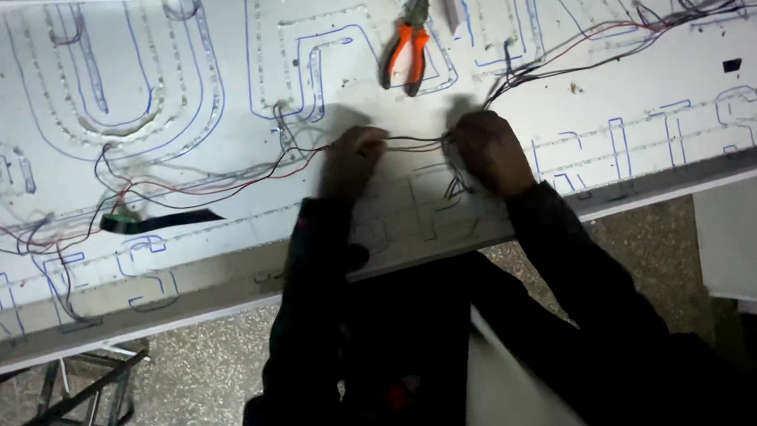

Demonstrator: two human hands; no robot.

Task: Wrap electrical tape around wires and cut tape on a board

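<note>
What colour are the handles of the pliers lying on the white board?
Orange. The pliers show clearly in the head view, above the two hands.

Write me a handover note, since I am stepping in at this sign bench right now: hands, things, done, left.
Left hand and right hand each pinch the thin wires stretched between them over the white sign panel.
Orange-handled pliers lie unused above, on the panel.
Black tape strip lies at left.
Done: wire runs reach the outlined letters on both sides.
Left: the wire ends between the hands look not yet joined; joint too small to confirm.
</note>
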